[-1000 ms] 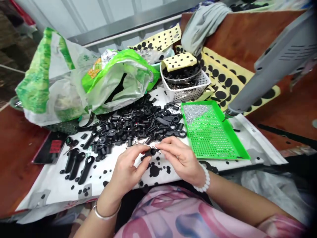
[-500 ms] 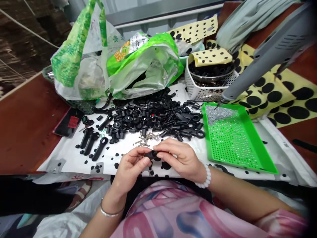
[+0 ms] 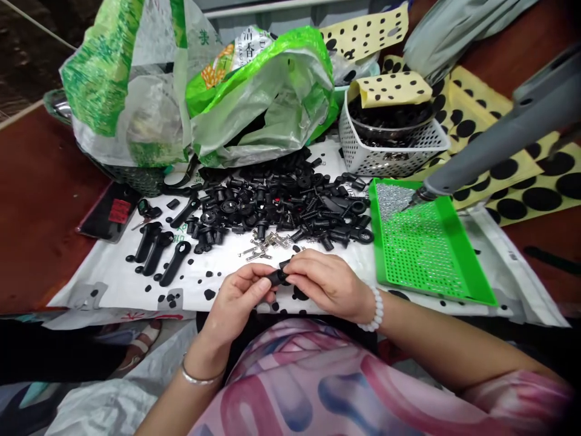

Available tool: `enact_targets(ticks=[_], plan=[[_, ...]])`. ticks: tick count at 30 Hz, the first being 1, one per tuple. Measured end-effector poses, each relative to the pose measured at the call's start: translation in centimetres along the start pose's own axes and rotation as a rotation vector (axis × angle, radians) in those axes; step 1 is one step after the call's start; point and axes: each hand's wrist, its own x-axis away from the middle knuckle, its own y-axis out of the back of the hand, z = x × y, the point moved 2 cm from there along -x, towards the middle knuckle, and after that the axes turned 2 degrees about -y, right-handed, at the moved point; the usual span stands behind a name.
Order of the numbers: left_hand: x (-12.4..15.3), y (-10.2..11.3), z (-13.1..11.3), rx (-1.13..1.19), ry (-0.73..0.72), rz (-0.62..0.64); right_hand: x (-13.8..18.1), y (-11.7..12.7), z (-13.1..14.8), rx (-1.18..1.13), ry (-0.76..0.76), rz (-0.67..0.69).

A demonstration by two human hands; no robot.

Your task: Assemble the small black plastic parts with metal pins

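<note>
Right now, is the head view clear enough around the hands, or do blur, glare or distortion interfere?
Head view: even light, soft shadows; the small black part pinched between left hand and right hand shows in outline only. Head view edges bow, corners darken; green bags carry mild glare.

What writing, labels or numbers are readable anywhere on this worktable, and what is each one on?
"香": on the green printed plastic bag; the neighbouring characters are too blurred to read.
Green character on the clear-and-green plastic bag: blurred, unreadable.
Red label on the flat black packet: too small to read.
Red print on the white sheet's front edge: blurred.
Small black plastic part between left hand and right hand: no marking visible.
</note>
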Motion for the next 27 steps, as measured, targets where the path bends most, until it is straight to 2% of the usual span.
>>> enact_targets(ticks=[3,6,10,14,17,23,27], plan=[[0.15,-0.04,-0.35,-0.089,-0.025,-0.011,0.18,0.01,0.04,-0.039,-0.032,0.022],[0.24,0.08,-0.38,-0.114,0.010,0.028,0.46,0.09,0.40,0.058,0.014,0.041],[0.30,-0.05,0.18,0.026,0.084,0.134,0.80,0.16,0.90,0.131,0.117,0.054],[0.45,-0.67,0.49,0.188,0.126,0.176,0.73,0.14,0.91,0.052,0.114,0.069],[0.54,-0.87,0.36,0.205,0.086,0.136,0.66,0.10,0.78,0.005,0.055,0.071],[0.47,-0.64,0.32,0.061,-0.003,0.029,0.98,0.05,0.69,-0.006,-0.018,0.064],[0.49,-0.74,0.30,0.007,-0.067,-0.032,0.99,0.09,0.25,-0.138,-0.199,0.068]])
